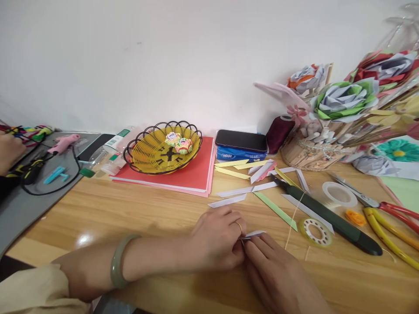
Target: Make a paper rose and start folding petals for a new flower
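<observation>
My left hand [220,235], with a ring on one finger and a green bangle [118,261] at the wrist, is closed on a small white paper strip [255,234]. Against it, my right hand [278,270] pinches the same strip from the other side. Most of the strip is hidden by fingers; only a pale edge shows. Just beyond the hands lie several loose paper strips, among them a green one [275,210] and white ones [227,200]. A tape roll [316,232] sits to the right of my right hand.
A yellow woven basket [150,157] holding two paper flowers stands on red paper [193,183]. At right are a dark green cutter [337,218], scissors [373,200], yellow-handled pliers [376,226] and a pot of paper flowers [304,152]. Another person's hand [11,150] is at far left, near a pink glue gun [63,143].
</observation>
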Tool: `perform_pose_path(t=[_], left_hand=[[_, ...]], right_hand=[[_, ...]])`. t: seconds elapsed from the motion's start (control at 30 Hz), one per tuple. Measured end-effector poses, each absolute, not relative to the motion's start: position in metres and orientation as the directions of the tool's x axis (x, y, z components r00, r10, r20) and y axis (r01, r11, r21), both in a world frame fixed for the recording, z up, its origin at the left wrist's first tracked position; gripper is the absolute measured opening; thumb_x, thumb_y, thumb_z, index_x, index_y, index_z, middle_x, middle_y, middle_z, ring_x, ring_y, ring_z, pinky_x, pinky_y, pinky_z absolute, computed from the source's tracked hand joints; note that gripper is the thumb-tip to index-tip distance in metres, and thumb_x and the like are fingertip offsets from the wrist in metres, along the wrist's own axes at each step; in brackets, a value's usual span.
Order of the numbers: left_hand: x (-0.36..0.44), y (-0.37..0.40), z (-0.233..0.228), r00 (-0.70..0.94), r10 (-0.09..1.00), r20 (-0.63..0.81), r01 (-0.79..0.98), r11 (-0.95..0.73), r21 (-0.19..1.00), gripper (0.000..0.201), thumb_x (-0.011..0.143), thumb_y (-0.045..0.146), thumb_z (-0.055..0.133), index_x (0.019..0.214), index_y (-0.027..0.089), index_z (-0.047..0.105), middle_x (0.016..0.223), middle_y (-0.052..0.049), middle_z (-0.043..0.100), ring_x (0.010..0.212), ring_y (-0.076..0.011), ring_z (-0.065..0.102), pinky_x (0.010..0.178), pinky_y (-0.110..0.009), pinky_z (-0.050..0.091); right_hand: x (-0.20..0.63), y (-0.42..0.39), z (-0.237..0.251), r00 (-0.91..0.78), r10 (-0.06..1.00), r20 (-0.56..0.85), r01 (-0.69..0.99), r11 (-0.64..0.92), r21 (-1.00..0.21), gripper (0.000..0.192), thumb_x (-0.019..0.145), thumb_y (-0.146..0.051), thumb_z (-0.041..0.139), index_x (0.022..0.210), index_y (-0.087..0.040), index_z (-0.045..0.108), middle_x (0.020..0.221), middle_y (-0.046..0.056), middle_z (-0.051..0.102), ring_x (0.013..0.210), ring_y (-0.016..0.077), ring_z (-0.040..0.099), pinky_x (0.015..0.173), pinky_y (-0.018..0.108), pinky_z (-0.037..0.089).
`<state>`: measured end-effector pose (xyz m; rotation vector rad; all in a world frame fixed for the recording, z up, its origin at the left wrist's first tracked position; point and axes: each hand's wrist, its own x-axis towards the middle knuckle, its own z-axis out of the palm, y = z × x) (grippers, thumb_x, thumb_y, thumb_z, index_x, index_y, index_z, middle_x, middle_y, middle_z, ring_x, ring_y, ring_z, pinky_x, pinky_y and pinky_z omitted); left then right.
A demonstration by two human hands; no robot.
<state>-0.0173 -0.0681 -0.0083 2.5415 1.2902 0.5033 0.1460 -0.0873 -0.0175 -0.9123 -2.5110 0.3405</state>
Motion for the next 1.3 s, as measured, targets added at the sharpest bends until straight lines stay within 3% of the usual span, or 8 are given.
perform_pose_path(t=[0.1,0.27,0.33,0.5,0.7,0.93,1.1,1.3], left_hand=[[-0.019,-0.068,-0.007,0.566,0.811,0.146,0.712,-0.57,0.409,0.013,0.068,0.017,0.051,0.081,0.018,0.054,0.085,-0.003,0.061,0.084,-0.0191,0.053,0.068,-0.03,0.045],[-0.041,-0.068,0.005,0.583,0.791,0.186,0.598,-0.573,0.56,0.048,0.068,0.03,0.062,0.111,0.017,0.045,0.118,-0.01,0.05,0.102,-0.0202,0.051,0.084,-0.032,0.046],[-0.053,-0.068,0.011,0.523,0.803,0.284,0.575,-0.579,0.578,0.035,0.073,0.026,0.057,0.106,0.017,0.047,0.112,-0.01,0.053,0.103,-0.0192,0.051,0.086,-0.033,0.045],[-0.058,-0.078,0.019,0.317,0.836,0.449,0.714,-0.522,0.467,0.006,0.078,0.021,0.047,0.078,0.017,0.051,0.076,-0.005,0.06,0.076,-0.0172,0.055,0.069,-0.032,0.047],[-0.019,-0.087,0.013,0.42,0.886,0.195,0.853,-0.459,0.248,0.062,0.061,0.066,0.056,0.094,0.014,0.054,0.093,-0.01,0.061,0.09,-0.0272,0.054,0.073,-0.041,0.05],[-0.023,-0.073,0.013,0.499,0.861,0.093,0.808,-0.502,0.309,0.025,0.073,0.033,0.056,0.093,0.018,0.054,0.099,-0.005,0.06,0.096,-0.0224,0.053,0.081,-0.037,0.047],[-0.035,-0.067,0.008,0.565,0.807,0.172,0.725,-0.586,0.362,0.009,0.08,0.023,0.051,0.086,0.018,0.055,0.094,-0.003,0.062,0.089,-0.0175,0.055,0.076,-0.029,0.045],[-0.039,-0.059,-0.001,0.649,0.715,0.26,0.615,-0.694,0.375,0.016,0.083,0.011,0.042,0.077,0.016,0.057,0.079,-0.003,0.062,0.076,-0.0138,0.057,0.069,-0.024,0.044]], right_hand=[[0.146,-0.088,-0.015,-0.68,0.669,0.299,0.548,0.735,-0.4,0.02,0.082,-0.006,0.037,0.073,-0.019,0.049,0.07,0.004,0.057,0.064,0.0184,0.052,0.053,0.029,0.044],[0.16,-0.09,0.001,-0.66,0.698,0.278,0.541,0.699,-0.468,0.015,0.088,-0.016,0.04,0.079,-0.02,0.051,0.069,0.002,0.057,0.061,0.0148,0.055,0.053,0.026,0.045],[0.171,-0.089,0.009,-0.619,0.703,0.351,0.55,0.707,-0.446,0.015,0.089,-0.015,0.038,0.082,-0.021,0.05,0.066,0.0,0.055,0.057,0.013,0.055,0.051,0.024,0.044],[0.184,-0.074,0.021,-0.595,0.704,0.388,0.596,0.71,-0.376,0.017,0.086,-0.016,0.044,0.101,-0.022,0.052,0.087,0.004,0.061,0.076,0.0154,0.061,0.063,0.026,0.049],[0.165,-0.057,0.026,-0.742,0.661,0.111,0.549,0.695,-0.465,0.037,0.08,-0.011,0.044,0.114,-0.023,0.053,0.099,0.007,0.06,0.085,0.018,0.06,0.07,0.03,0.05],[0.164,-0.049,0.03,-0.766,0.642,-0.012,0.526,0.616,-0.586,0.034,0.083,-0.017,0.046,0.117,-0.023,0.052,0.092,0.005,0.062,0.081,0.0181,0.058,0.07,0.032,0.048],[0.17,-0.044,0.024,-0.757,0.653,-0.036,0.566,0.627,-0.536,0.029,0.084,-0.02,0.048,0.113,-0.021,0.053,0.1,0.008,0.056,0.09,0.0195,0.056,0.077,0.035,0.046],[0.163,-0.046,0.021,-0.784,0.621,0.01,0.564,0.719,-0.405,0.021,0.087,-0.01,0.041,0.083,-0.017,0.06,0.083,0.004,0.057,0.077,0.0177,0.055,0.066,0.032,0.046]])
